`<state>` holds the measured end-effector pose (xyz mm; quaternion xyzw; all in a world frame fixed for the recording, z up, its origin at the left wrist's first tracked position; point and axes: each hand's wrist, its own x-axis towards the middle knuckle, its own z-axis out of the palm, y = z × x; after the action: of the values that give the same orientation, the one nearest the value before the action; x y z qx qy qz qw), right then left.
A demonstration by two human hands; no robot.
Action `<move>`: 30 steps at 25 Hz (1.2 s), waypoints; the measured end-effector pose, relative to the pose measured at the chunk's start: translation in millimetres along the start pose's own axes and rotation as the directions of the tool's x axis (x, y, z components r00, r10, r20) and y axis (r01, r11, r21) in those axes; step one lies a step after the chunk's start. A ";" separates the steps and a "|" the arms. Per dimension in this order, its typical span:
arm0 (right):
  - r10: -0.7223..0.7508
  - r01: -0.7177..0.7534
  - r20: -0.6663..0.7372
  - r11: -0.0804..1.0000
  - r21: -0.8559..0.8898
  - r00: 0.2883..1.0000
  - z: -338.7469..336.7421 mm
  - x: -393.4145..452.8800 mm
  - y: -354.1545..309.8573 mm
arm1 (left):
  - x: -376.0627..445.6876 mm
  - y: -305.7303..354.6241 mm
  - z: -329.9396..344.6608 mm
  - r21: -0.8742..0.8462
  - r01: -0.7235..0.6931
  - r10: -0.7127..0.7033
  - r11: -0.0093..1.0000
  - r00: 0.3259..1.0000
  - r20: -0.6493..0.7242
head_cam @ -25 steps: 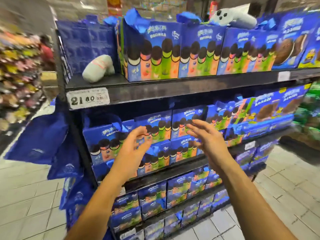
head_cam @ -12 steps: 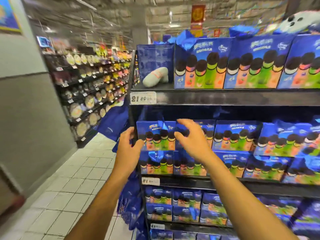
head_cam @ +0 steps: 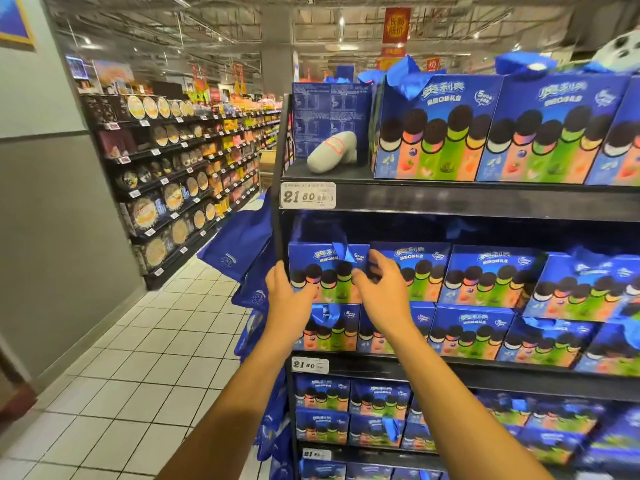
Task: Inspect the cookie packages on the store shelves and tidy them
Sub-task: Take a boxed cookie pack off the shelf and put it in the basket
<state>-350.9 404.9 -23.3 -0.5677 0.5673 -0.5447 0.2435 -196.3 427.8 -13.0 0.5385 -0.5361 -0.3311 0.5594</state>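
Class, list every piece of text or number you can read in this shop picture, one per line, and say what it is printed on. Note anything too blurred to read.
"21 80": price tag on the top shelf edge.
"21 80": price tag on the middle shelf edge.
"奥利奥": cookie box on the top shelf, brand in white.
"5": round badge on that box; the small words beside it are unreadable.
Red hanging sign: yellow characters, too blurred.
Lowest price tag: blurred.

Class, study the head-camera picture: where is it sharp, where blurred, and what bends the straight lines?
Head view: sharpest around the price tag and upper cookie boxes; the lower right boxes smear into blur; the wide-angle lens bows the shelf post; ceiling lamps light evenly, leaving shadow under the top shelf.
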 end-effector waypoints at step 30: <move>-0.037 0.033 0.012 0.965 0.260 0.999 3.3 -50.7 6.8 | -24.0 -24.0 -27.0 -0.275 0.106 -0.077 0.956 0.991 0.113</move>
<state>-338.5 448.2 -47.7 -0.5453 0.4790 -0.6138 0.3107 -170.4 452.4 -37.6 0.4607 -0.4858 -0.4561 0.5863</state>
